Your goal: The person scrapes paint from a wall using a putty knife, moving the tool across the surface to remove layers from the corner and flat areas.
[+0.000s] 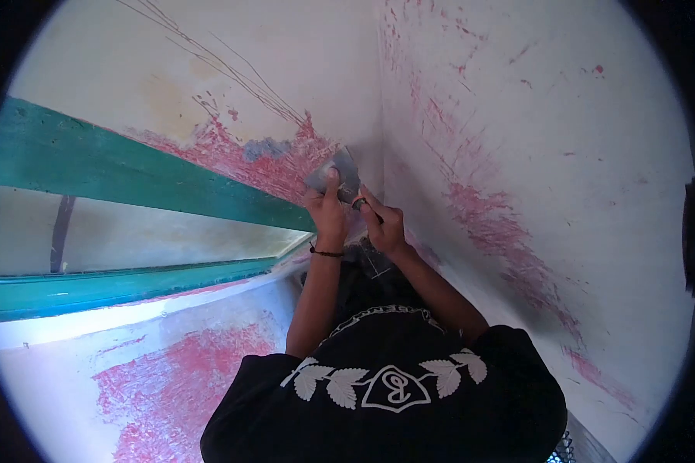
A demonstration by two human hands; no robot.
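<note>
Scraper blade, grey and flat, is clamped by left hand and right hand against wall.

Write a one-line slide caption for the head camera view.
Both hands, left hand and right hand, press a scraper to a wall corner with worn red paint.

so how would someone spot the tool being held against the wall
Find the inside corner where two white walls streaked with pink paint meet, just above the green wooden beam. There the left hand and right hand press a flat grey metal scraper blade, the only metal thing there.
</note>
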